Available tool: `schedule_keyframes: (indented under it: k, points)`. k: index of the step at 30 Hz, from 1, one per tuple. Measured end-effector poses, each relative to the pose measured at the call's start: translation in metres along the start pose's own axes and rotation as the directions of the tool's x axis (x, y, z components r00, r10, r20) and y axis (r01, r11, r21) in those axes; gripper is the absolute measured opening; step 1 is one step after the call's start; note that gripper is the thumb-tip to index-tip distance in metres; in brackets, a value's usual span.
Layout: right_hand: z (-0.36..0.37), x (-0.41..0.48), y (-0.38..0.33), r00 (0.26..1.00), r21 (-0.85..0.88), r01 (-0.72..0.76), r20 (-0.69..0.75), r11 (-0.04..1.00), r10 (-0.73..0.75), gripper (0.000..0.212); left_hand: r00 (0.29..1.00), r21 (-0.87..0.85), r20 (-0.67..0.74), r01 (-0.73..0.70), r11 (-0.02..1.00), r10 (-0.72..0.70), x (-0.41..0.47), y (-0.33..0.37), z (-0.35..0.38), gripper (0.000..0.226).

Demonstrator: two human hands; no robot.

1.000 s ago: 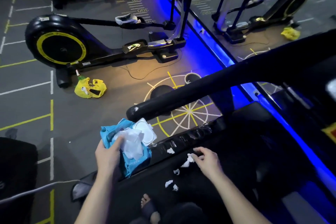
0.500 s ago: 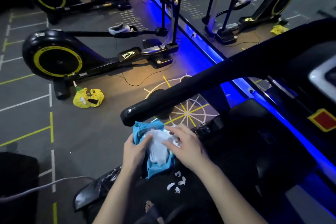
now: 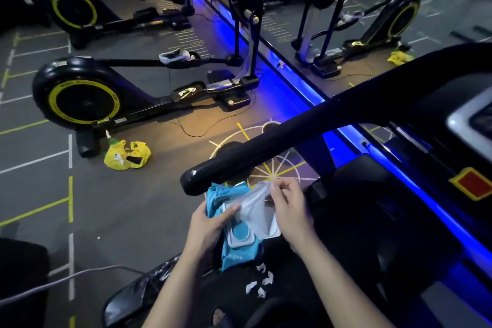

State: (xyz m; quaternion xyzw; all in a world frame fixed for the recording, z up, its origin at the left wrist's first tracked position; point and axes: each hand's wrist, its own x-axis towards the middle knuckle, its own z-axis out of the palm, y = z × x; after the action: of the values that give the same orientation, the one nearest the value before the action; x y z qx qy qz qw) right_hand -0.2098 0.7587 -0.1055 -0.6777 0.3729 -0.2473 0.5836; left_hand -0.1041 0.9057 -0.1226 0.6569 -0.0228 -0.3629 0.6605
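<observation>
While the blue wipes pack [image 3: 239, 254] sat low in the middle of the frame, the left hand [image 3: 210, 226] gripped its left side with curled fingers, and the right hand [image 3: 290, 210] pinched the white wipe [image 3: 255, 205] at the pack's open top. A black handrail [image 3: 292, 141] crossed just above them. White scraps [image 3: 262, 281] lay just below the pack, and a yellow bag [image 3: 127, 156] sat on the floor at centre left.

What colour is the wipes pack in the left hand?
The wipes pack is light blue, clearest in the head view.
</observation>
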Motion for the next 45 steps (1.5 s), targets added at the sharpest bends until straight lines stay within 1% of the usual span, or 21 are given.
schedule_keyframes:
  k: [2,5,8,11,13,16,18,19,22,24,25,28,30,33,35,38,40,41,42,43,45]
  points:
    - [0.006,0.001,0.003,0.995,0.041,-0.014,-0.095,0.999,0.018,0.022,1.0,0.011,0.007,-0.016,1.0,0.016,0.005,0.0,0.0,0.043]
    - [0.008,0.003,0.002,0.956,-0.009,-0.006,-0.295,1.0,0.003,0.016,1.0,0.016,0.002,-0.031,0.999,0.031,0.011,0.002,0.001,0.04]
    - [0.003,0.009,-0.007,0.891,-0.02,-0.008,-0.453,1.0,-0.002,0.013,0.998,0.036,0.055,-0.044,0.998,0.042,0.013,0.006,0.007,0.035]
    - [0.001,0.021,-0.021,0.842,0.071,0.002,-0.538,0.997,0.036,0.023,0.993,-0.002,0.106,-0.058,0.998,0.058,0.011,0.013,0.014,0.029]
    - [-0.001,0.033,-0.025,0.814,0.194,-0.013,-0.567,0.981,0.123,0.029,0.993,-0.005,0.097,-0.068,0.998,0.068,0.015,0.013,0.017,0.027]
    - [-0.003,0.057,-0.032,0.838,0.374,-0.045,-0.491,0.926,0.239,0.034,0.996,0.033,-0.008,-0.09,0.995,0.091,0.025,0.015,0.015,0.025]
    - [-0.006,0.07,-0.038,0.88,0.542,-0.082,-0.355,0.836,0.316,0.019,0.992,0.007,-0.089,-0.089,0.996,0.089,0.033,0.019,0.011,0.02]
    - [-0.008,0.076,-0.04,0.889,0.619,-0.123,-0.278,0.776,0.363,0.02,0.989,-0.016,-0.122,-0.081,0.997,0.078,0.038,0.023,0.008,0.019]
    - [-0.021,0.099,-0.03,0.894,0.776,-0.282,0.0,0.564,0.448,0.057,0.98,-0.086,-0.191,-0.072,0.994,0.054,0.051,0.034,0.001,0.023]
    - [-0.032,0.118,-0.018,0.884,0.801,-0.331,0.079,0.499,0.461,0.073,0.972,-0.125,-0.233,-0.073,0.989,0.042,0.055,0.04,0.0,0.024]
    - [-0.035,0.123,-0.016,0.88,0.789,-0.355,0.101,0.502,0.463,0.067,0.966,-0.146,-0.256,-0.072,0.987,0.033,0.057,0.043,0.0,0.025]
    - [-0.038,0.134,-0.007,0.889,0.695,-0.405,0.147,0.594,0.434,0.028,0.946,-0.164,-0.321,-0.086,0.983,0.029,0.063,0.046,0.0,0.024]
    - [-0.041,0.143,0.002,0.87,0.671,-0.443,0.16,0.594,0.467,0.015,0.934,-0.17,-0.357,-0.091,0.981,0.025,0.068,0.046,0.004,0.025]
    - [-0.056,0.162,0.007,0.852,0.599,-0.486,0.163,0.636,0.498,0.017,0.923,-0.182,-0.384,-0.1,0.978,0.023,0.071,0.045,0.019,0.025]
    - [-0.066,0.179,0.013,0.861,0.566,-0.456,0.087,0.686,0.501,0.026,0.915,-0.168,-0.401,-0.108,0.98,0.032,0.074,0.046,0.031,0.025]
    - [-0.084,0.207,0.02,0.869,0.588,-0.4,-0.001,0.704,0.495,0.033,0.9,-0.175,-0.435,-0.12,0.977,0.033,0.08,0.05,0.046,0.025]
    - [-0.098,0.227,0.016,0.905,0.565,-0.283,-0.111,0.775,0.411,0.034,0.889,-0.186,-0.458,-0.128,0.974,0.029,0.082,0.051,0.054,0.026]
    - [-0.106,0.238,0.011,0.928,0.485,-0.172,-0.211,0.857,0.306,0.033,0.882,-0.185,-0.47,-0.135,0.973,0.033,0.083,0.051,0.057,0.025]
    - [-0.112,0.249,0.007,0.94,0.346,-0.027,-0.311,0.938,0.142,0.031,0.874,-0.18,-0.484,-0.144,0.973,0.04,0.083,0.049,0.06,0.024]
    - [-0.118,0.26,0.005,0.933,0.184,0.147,-0.353,0.972,-0.074,0.028,0.865,-0.179,-0.5,-0.15,0.972,0.041,0.082,0.048,0.063,0.024]
    - [-0.12,0.287,0.013,0.856,-0.152,0.431,-0.245,0.889,-0.456,0.021,0.849,-0.179,-0.526,-0.156,0.971,0.039,0.08,0.044,0.071,0.024]
